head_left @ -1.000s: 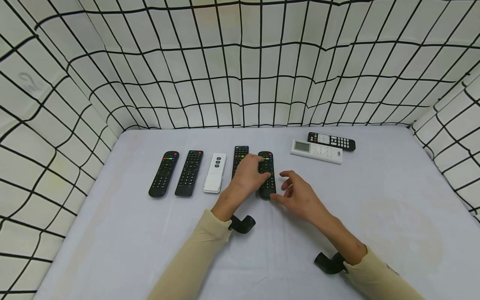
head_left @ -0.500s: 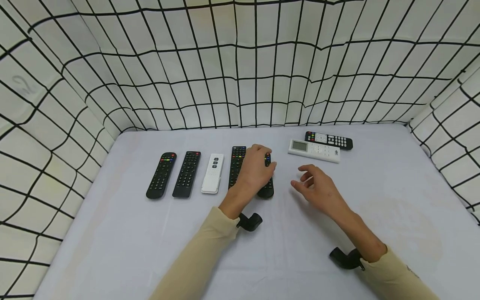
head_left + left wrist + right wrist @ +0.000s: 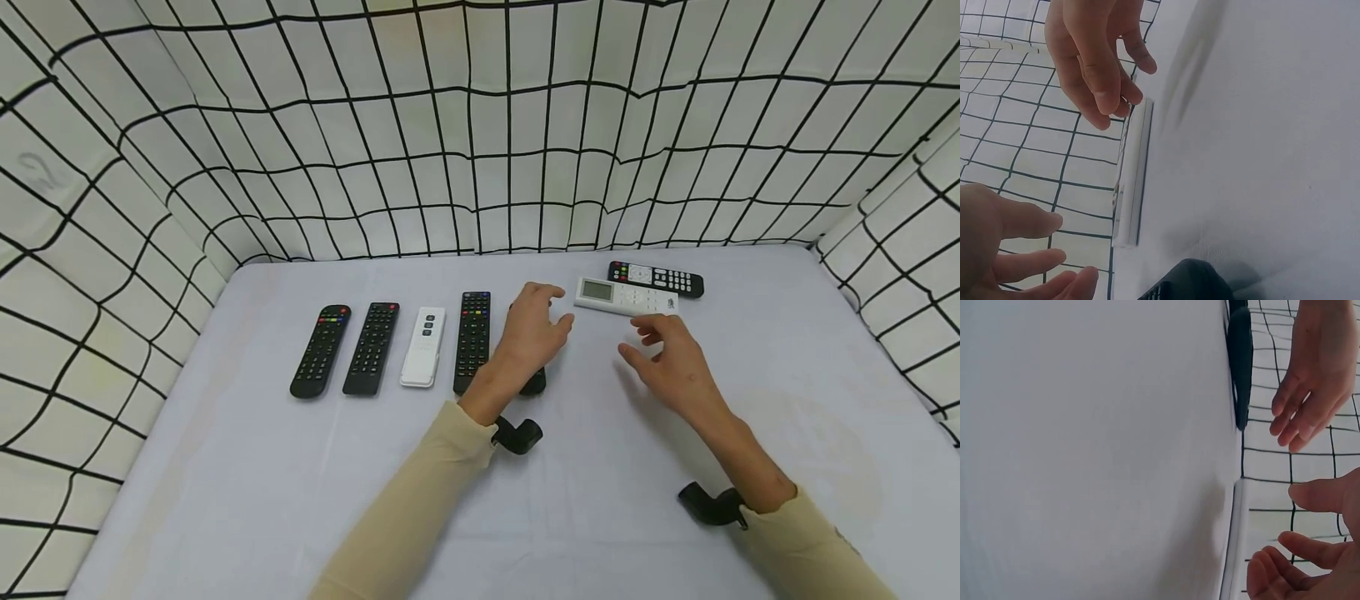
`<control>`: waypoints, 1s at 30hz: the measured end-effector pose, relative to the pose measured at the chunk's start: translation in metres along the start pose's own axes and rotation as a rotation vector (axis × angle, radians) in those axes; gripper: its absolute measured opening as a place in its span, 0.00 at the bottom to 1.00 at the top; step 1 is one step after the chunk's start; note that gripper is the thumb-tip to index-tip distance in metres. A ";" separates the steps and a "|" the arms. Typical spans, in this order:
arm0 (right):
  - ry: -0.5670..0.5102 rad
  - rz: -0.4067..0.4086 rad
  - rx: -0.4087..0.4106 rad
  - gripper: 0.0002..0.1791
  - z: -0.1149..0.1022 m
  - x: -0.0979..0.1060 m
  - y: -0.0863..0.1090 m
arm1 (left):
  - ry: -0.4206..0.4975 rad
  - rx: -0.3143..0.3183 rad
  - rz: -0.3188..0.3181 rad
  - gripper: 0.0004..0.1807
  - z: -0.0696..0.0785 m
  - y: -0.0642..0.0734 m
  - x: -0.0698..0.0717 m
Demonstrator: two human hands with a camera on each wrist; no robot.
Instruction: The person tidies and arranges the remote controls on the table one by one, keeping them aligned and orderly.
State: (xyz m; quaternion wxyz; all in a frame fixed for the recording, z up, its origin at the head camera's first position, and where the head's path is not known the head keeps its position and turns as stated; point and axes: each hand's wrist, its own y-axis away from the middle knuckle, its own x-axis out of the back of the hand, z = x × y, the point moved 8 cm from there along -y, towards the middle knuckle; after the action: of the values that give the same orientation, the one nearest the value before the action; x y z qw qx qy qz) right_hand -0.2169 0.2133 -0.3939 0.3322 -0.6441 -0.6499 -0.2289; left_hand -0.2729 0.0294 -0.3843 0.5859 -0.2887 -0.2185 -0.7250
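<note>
My left hand (image 3: 528, 333) is above a black remote control (image 3: 534, 383), hiding most of it. Its fingers are loosely bent and hold nothing. To the right, my right hand (image 3: 678, 367) hovers just in front of a white air-conditioner remote (image 3: 626, 297) with a small screen. That hand's fingers are bent apart around nothing. Behind the white remote, and close against it, lies a black remote with a white button area (image 3: 656, 279). In the left wrist view the white remote (image 3: 1134, 181) lies between both hands; in the right wrist view a black remote (image 3: 1241, 369) appears near the left hand.
Left of my hands, a row on the white table (image 3: 570, 517) has a black remote (image 3: 472, 333), a white remote with few buttons (image 3: 423, 347) and two more black remotes, one slim (image 3: 371, 348), one round-ended (image 3: 320, 352). Black-gridded white walls (image 3: 480, 125) enclose the back and sides.
Both hands have moved right, away from the rightmost black remote of the row. The left hand's fingers have come off it, and the right hand has neared the white air-conditioner remote.
</note>
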 end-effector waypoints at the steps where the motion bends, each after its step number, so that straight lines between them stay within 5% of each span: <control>1: -0.002 0.020 0.006 0.24 0.002 0.003 -0.001 | 0.012 0.002 -0.003 0.24 0.000 -0.001 -0.001; 8: 0.010 0.098 -0.001 0.25 0.015 0.018 -0.007 | 0.024 0.013 -0.017 0.27 0.005 -0.003 -0.007; 20: 0.047 0.078 -0.080 0.30 0.036 0.030 -0.013 | -0.039 0.064 -0.115 0.32 0.005 -0.010 -0.024; 30: 0.040 0.064 -0.113 0.32 0.046 0.031 -0.020 | -0.027 0.050 -0.132 0.34 0.011 -0.015 -0.033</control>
State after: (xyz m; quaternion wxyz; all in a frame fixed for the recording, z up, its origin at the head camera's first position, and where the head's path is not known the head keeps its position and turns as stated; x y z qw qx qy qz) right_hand -0.2417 0.2663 -0.3994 0.3154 -0.6776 -0.6082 -0.2674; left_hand -0.2810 0.0644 -0.3980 0.5407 -0.2684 -0.2630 -0.7526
